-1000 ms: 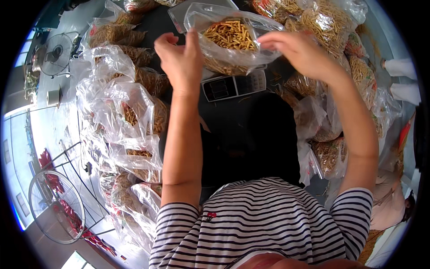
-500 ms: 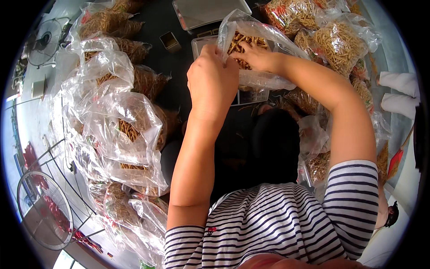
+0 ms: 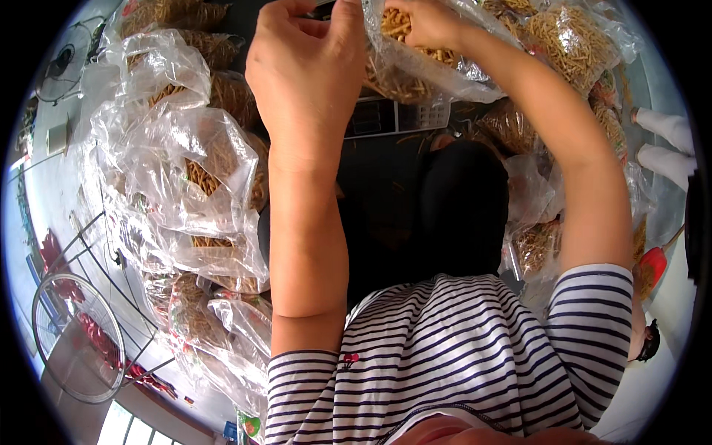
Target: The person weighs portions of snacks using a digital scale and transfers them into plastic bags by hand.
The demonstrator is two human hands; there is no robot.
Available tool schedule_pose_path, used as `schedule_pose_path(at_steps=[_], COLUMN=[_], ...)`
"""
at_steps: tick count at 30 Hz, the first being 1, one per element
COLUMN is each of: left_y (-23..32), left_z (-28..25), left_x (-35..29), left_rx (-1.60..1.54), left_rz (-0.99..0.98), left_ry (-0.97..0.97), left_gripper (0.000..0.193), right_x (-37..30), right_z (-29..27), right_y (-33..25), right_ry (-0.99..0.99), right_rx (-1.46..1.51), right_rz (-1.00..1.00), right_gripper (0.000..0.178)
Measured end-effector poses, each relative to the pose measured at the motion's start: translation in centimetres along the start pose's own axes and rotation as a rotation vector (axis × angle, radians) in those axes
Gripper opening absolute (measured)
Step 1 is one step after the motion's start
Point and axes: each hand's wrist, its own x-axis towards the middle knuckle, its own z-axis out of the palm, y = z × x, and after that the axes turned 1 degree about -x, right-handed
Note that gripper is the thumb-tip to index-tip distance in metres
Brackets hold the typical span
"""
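At the top edge, my left hand (image 3: 308,70) is raised beside the rim of a clear plastic bag (image 3: 404,78). Its thumb and fingers stand apart with a dark gap between them; the tips are cut off by the frame. My right hand (image 3: 432,24) reaches into the bag's mouth, fingers bent together on thin brown sticks (image 3: 396,25), seemingly a fried snack. How many sticks it grips is hidden. Under the bag sits a scale (image 3: 397,117) with a keypad and dark display, partly covered.
Filled clear bags (image 3: 196,174) of brown sticks crowd my left side; more bags (image 3: 571,52) are piled on the right. A fan (image 3: 63,59) stands far left, with a wheel (image 3: 78,337) lower down. Someone's pale-trousered legs (image 3: 664,141) show at the right.
My left hand has come off the bag's rim and moved up and left. My right hand stays in the bag, its fingers more gathered. The whole view has shifted, lifting the scale and bags upward.
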Motion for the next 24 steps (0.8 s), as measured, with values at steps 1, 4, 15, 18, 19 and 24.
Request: schedule_pose_path(at_steps=[1,4,15,18,19,24], left_y=[0.1,0.6,0.2,-0.1,-0.2,-0.2], left_z=[-0.2,-0.4,-0.6,-0.3,-0.2,-0.1], left_x=[-0.2,-0.6,-0.9,-0.6,-0.5,-0.5], left_rx=[-0.068,-0.200,-0.258,-0.283,-0.304,-0.319], left_rz=[-0.007,-0.040,-0.023,-0.032,-0.038,0.026], left_ry=[0.006,0.022,-0.021,-0.046,-0.050,-0.066], left_gripper=[0.030,0.025,0.018,0.017,0.016,0.015], right_x=[-0.2,-0.8,-2.1,-2.4,-2.5,-3.0], right_z=[-0.4,-0.6,-0.1,-0.5,-0.6,-1.4], right_y=[-0.2,-1.1,-0.7,-1.1,-1.4,-2.4], right_ry=[0.030,0.119,0.283,0.238,0.214,0.201], right_rx=[0.211,0.146,0.113,0.154,0.215,0.237], right_rz=[-0.036,0.004,-0.124,-0.079,-0.077,-0.003], right_gripper=[0.044,0.049,0.048,0.050,0.051,0.054])
